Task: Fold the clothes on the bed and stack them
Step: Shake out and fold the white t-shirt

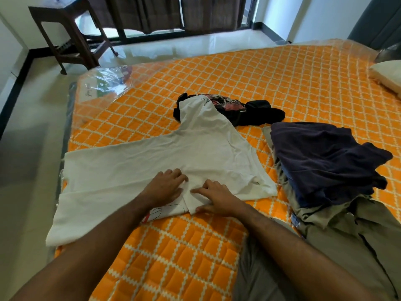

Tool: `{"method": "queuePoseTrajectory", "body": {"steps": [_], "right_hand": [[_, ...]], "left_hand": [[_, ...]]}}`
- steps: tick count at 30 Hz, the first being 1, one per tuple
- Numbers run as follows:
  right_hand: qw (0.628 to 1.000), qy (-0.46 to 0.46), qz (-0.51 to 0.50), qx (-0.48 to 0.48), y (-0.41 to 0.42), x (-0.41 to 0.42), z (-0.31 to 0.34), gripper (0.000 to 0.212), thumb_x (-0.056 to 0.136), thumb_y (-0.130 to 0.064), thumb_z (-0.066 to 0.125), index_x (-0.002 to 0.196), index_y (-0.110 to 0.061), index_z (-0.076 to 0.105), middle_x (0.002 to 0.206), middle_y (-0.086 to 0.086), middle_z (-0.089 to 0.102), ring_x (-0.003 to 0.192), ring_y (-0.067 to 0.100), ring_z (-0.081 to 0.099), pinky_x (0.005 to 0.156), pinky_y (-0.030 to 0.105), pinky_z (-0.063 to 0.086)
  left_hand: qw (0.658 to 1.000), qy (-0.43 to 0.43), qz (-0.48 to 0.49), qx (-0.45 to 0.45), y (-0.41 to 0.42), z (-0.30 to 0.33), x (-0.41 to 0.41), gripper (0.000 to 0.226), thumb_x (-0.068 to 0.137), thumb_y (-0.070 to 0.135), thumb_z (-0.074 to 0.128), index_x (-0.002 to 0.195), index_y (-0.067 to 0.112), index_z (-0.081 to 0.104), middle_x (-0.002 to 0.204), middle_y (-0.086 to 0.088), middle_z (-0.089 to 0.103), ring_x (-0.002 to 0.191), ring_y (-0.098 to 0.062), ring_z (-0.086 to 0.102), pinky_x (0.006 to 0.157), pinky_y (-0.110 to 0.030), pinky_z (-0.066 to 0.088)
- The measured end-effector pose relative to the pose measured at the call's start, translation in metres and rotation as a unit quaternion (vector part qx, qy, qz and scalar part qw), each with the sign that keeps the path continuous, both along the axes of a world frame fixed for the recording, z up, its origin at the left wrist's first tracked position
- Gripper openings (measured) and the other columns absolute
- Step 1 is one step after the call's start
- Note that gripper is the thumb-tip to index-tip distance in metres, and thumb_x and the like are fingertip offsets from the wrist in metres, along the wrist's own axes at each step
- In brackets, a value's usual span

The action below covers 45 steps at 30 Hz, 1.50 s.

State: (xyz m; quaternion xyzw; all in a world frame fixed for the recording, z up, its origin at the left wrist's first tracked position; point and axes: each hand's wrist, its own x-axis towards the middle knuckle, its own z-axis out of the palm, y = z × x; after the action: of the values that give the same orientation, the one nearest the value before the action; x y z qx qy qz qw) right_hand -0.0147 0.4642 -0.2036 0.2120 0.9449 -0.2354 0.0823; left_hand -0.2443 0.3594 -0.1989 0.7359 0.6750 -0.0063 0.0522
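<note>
Pressing flat with straight fingers, the left hand [165, 187] and right hand [217, 197] rest on the white shirt [152, 161] spread across the bed [173, 257]; beyond it lies a black garment [258, 115], with folded clothes [325, 161] stacked rightward.

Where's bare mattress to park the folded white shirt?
Free: the far stretch beyond the black garment, up to the pillow; also the near strip between the forearms, below the white shirt. Crowded: right side, where the dark stack sits. Both hands rest on the shirt.

Matt cloth shirt [165, 153]; quilted mattress [282, 83]; glossy floor [32, 118].
</note>
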Motion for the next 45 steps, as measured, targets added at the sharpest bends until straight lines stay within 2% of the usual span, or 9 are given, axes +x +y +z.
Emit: {"method": "queuePoseTrajectory", "body": {"steps": [8,14,20,25,29,33,35,39,45], "right_hand": [[0.996,0.059,-0.021,-0.057,0.039,-0.089,0.014,0.025,0.095,-0.034,0.063,0.116,-0.022,0.068,0.116,0.005,0.05,0.106,0.027,0.053,0.096,0.045,0.046],[0.999,0.012,-0.013,0.037,0.085,-0.182,0.034,0.037,0.095,-0.022,0.06,0.131,-0.017,0.056,0.135,0.01,0.048,0.125,0.033,0.046,0.099,0.047,0.045],[0.993,-0.084,0.008,0.082,0.135,-0.221,0.029,0.068,0.096,-0.012,0.053,0.157,-0.017,0.025,0.157,0.011,0.032,0.135,0.039,0.044,0.101,0.053,0.046],[0.975,-0.151,-0.054,0.156,0.158,-0.233,0.018,0.083,0.076,-0.029,0.084,0.143,-0.018,0.037,0.144,0.012,0.037,0.123,0.04,0.053,0.087,0.052,0.053],[0.949,-0.142,-0.126,0.251,0.159,-0.228,0.016,0.087,0.068,-0.052,0.087,0.136,-0.017,0.044,0.14,0.008,0.04,0.121,0.034,0.051,0.088,0.044,0.049],[0.977,-0.066,-0.169,0.113,0.161,-0.214,0.007,0.076,0.066,-0.042,0.09,0.122,0.0,0.057,0.136,0.02,0.047,0.132,0.036,0.043,0.103,0.04,0.043],[0.979,-0.034,-0.188,0.065,0.16,-0.206,0.009,0.061,0.065,-0.038,0.084,0.106,0.002,0.062,0.128,0.024,0.054,0.128,0.038,0.048,0.095,0.038,0.045],[0.974,0.027,-0.198,0.11,0.146,-0.182,0.032,0.024,0.079,0.001,0.063,0.101,0.003,0.07,0.106,0.022,0.067,0.103,0.042,0.062,0.079,0.043,0.051],[0.958,0.051,-0.218,0.177,0.115,-0.14,0.068,0.043,0.084,0.002,0.048,0.11,-0.021,0.073,0.099,0.009,0.073,0.093,0.035,0.069,0.069,0.039,0.054]], "left_hand": [[0.979,0.014,0.193,-0.063,-0.034,0.011,-0.086,0.041,0.094,0.038,0.056,0.131,0.023,0.045,0.134,-0.003,0.042,0.111,-0.026,0.052,0.084,-0.043,0.05],[0.939,0.006,0.33,-0.099,-0.071,0.018,-0.198,0.054,0.091,0.022,0.056,0.141,0.018,0.038,0.153,-0.01,0.03,0.118,-0.035,0.055,0.085,-0.044,0.048],[0.916,-0.048,0.374,-0.14,-0.081,0.007,-0.271,0.112,0.083,0.039,0.078,0.16,0.022,-0.001,0.167,-0.01,-0.011,0.142,-0.036,0.038,0.106,-0.048,0.042],[0.926,-0.016,0.347,-0.149,-0.067,0.007,-0.294,0.139,0.053,0.06,0.09,0.158,0.03,0.005,0.148,-0.012,0.027,0.13,-0.042,0.046,0.099,-0.052,0.047],[0.922,0.016,0.36,-0.14,-0.066,0.009,-0.302,0.126,0.039,0.073,0.086,0.141,0.027,0.028,0.131,-0.008,0.035,0.116,-0.041,0.05,0.089,-0.051,0.05],[0.91,0.002,0.388,-0.148,-0.074,0.01,-0.297,0.11,0.05,0.072,0.085,0.133,0.018,0.036,0.133,-0.013,0.035,0.121,-0.043,0.044,0.094,-0.051,0.046],[0.909,-0.002,0.389,-0.149,-0.078,0.021,-0.289,0.093,0.063,0.069,0.081,0.129,0.015,0.042,0.131,-0.015,0.038,0.12,-0.042,0.045,0.094,-0.049,0.045],[0.926,0.041,0.372,-0.047,-0.086,0.049,-0.275,0.034,0.087,0.025,0.072,0.111,0.008,0.055,0.115,-0.017,0.054,0.105,-0.041,0.059,0.081,-0.049,0.051],[0.922,0.221,0.31,0.067,-0.118,0.085,-0.257,0.03,0.063,0.01,0.079,0.086,0.011,0.06,0.079,-0.014,0.059,0.071,-0.036,0.059,0.063,-0.04,0.038]]}}
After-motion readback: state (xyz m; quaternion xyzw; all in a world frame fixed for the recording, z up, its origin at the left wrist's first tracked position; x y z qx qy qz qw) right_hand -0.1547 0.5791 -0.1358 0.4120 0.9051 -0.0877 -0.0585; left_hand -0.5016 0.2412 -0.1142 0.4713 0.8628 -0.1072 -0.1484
